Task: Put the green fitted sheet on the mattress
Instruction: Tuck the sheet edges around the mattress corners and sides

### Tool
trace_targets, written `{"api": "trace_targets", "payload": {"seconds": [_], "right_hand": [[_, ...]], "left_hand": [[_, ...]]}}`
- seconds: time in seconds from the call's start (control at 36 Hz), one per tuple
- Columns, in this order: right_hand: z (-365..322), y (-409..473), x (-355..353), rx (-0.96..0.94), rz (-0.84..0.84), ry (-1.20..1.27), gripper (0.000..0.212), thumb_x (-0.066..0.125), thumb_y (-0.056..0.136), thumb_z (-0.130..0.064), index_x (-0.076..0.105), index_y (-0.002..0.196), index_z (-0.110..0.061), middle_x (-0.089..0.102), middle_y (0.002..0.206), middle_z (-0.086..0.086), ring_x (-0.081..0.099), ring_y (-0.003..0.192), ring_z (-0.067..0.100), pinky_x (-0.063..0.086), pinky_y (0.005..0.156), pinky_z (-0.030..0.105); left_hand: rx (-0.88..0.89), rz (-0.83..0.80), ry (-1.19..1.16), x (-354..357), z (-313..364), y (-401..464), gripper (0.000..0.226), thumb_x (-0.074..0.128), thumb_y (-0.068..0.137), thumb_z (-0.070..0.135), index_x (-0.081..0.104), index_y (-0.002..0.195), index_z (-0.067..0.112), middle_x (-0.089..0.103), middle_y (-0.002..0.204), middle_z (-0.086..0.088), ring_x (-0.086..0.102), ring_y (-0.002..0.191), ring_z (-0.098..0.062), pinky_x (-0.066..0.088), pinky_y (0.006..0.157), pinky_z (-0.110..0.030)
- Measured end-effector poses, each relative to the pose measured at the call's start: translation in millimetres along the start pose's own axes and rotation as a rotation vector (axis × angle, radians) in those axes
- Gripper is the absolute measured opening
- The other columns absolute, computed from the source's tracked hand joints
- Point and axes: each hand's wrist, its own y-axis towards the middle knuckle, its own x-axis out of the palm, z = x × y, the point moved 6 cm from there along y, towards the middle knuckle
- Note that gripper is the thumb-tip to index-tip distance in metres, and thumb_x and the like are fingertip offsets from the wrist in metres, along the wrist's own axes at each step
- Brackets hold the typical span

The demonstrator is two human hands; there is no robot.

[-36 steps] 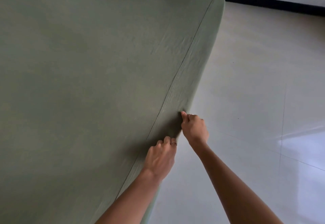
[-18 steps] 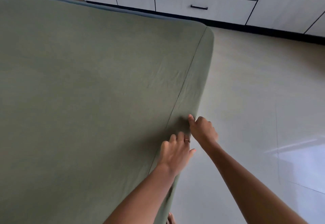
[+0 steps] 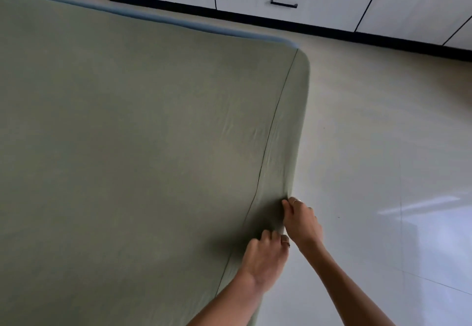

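Both hands (image 3: 265,259) curled on sheet (image 3: 127,146)

open floor (image 3: 370,146) right of mattress (image 3: 178,22), cabinets (image 3: 293,1) beyond

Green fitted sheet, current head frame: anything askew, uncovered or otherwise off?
Mostly tidy. The green fitted sheet lies smooth, with light wrinkles beside its seam. One oddity: a blue strip shows along the far edge, seemingly uncovered. The left hand and right hand grip the side panel's fabric.
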Motion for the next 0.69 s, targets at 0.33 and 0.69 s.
{"api": "trace_targets", "payload": {"seconds": [0.33, 0.69], "right_hand": [[-24, 68, -59, -0.001, 0.095, 0.011, 0.045, 0.036, 0.094, -0.059, 0.056, 0.096, -0.019, 0.061, 0.091, 0.004, 0.059, 0.088, 0.03, 0.043, 0.069, 0.033], [-52, 131, -77, -0.166, 0.068, -0.152, 0.034, 0.031, 0.102, -0.043, 0.057, 0.096, -0.022, 0.068, 0.097, 0.007, 0.062, 0.09, 0.033, 0.042, 0.065, 0.032]], "left_hand": [[-0.068, 0.168, 0.007, -36, -25, 70, 0.038, 0.088, 0.049, 0.042, 0.068, 0.068, 0.017, 0.061, 0.06, 0.0, 0.057, 0.053, -0.015, 0.039, 0.036, -0.024], [-0.219, 0.047, -0.034, -51, -29, 140, 0.034, 0.087, 0.038, 0.021, 0.069, 0.066, 0.012, 0.055, 0.051, -0.002, 0.051, 0.039, -0.014, 0.034, 0.032, -0.017]]}}
